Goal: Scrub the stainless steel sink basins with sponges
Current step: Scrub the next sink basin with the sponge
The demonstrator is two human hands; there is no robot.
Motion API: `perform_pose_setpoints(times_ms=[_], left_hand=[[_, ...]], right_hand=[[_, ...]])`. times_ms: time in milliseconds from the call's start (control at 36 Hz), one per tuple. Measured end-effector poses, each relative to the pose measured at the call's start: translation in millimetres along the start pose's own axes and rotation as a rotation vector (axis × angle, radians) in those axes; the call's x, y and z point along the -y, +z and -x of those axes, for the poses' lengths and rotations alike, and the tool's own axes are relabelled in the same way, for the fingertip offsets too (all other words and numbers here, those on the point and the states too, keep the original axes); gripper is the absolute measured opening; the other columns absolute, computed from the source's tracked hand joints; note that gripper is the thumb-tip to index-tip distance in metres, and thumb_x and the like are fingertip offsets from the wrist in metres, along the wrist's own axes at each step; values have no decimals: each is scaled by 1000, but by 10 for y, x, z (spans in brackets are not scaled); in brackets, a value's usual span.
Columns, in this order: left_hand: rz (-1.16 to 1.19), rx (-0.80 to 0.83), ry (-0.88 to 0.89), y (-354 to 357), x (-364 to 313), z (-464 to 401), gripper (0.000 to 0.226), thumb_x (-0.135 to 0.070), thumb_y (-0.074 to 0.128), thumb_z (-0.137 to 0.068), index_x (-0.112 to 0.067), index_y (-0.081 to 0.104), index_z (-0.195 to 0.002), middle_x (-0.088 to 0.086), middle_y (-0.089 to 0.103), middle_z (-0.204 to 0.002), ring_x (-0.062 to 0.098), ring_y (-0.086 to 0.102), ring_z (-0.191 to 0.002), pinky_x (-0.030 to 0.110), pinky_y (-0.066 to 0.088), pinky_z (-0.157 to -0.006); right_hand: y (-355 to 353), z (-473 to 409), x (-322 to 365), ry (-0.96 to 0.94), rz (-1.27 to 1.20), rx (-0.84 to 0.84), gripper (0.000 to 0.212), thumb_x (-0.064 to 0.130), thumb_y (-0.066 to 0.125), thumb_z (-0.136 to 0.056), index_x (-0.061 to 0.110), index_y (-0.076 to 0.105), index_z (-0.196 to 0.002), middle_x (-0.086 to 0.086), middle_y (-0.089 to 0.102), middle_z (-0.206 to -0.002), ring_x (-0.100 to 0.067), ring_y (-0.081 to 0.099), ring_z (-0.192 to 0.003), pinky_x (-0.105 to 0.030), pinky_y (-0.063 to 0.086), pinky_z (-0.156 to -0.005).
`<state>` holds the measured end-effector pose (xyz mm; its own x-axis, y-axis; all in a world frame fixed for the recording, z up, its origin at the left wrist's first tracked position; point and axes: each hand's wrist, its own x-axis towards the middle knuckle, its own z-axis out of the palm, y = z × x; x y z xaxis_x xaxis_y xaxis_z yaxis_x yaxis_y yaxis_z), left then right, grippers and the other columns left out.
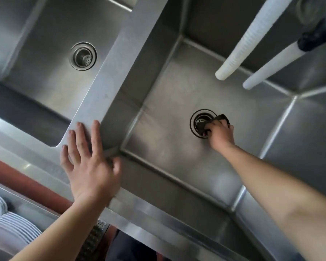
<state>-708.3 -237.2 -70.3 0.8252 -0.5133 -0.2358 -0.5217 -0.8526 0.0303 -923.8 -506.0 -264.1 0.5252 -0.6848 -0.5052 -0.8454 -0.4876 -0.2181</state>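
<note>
Left hand (87, 162) lay flat and spread on the near end of the divider (109, 76) between the two basins, gripping nothing. Farther in, the right hand (219, 133) was curled around a dark sponge (222, 117), pressing it at the right edge of the drain (199, 123) on the right basin (167, 147) floor. Unscrubbed floor stretched leftward and nearward of that hand; the left basin (51, 76) lay beyond the divider, nearer the idle hand.

The sink basins (177, 102) are dull silver-grey steel with faint streaks. The sponge (221, 117) at the right basin's drain (198, 123) is black. Two hoses (252, 38) at the far right corner are white and finely ribbed. The stacked plates (11, 228) below the front edge are white.
</note>
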Motion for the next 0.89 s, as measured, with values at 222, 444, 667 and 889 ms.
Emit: perform_pose_setpoints(times_ms=[222, 444, 667, 889], left_hand=[[21, -11, 25, 58, 46, 3, 99, -45, 55, -79, -34, -5, -157, 8, -2, -167, 22, -8, -153, 47, -2, -123], [58, 58, 74, -3, 69, 17, 104, -41, 54, -79, -28, -14, -156, 12, -11, -166, 29, -13, -153, 53, -2, -123], [337, 164, 138, -308, 163, 71, 84, -34, 60, -84, -25, 20, -157, 12, 3, -167, 31, -3, -154, 52, -2, -123], [1012, 627, 717, -1064, 200, 781, 42, -36, 72, -84, -34, 63, -125, -18, 64, -123, 2, 57, -119, 30, 46, -103]], right_hand=[[-325, 748, 271, 471, -929, 18, 16, 2, 64, -90, 8, 76, -99, -2, 65, -76, -7, 60, -65, -20, 42, -58], [-962, 2036, 769, 549, -1718, 36, 21, -3, 53, -94, 9, 68, -101, -13, 72, -88, -26, 69, -78, -41, 56, -79], [-1323, 3043, 1528, 445, -1823, -211, 22, -4, 53, -93, 5, 69, -105, -14, 73, -97, -28, 71, -89, -48, 53, -91], [-1500, 3534, 2298, 377, -1719, -402, 22, -2, 57, -92, 9, 74, -100, -14, 75, -96, -28, 71, -88, -40, 57, -80]])
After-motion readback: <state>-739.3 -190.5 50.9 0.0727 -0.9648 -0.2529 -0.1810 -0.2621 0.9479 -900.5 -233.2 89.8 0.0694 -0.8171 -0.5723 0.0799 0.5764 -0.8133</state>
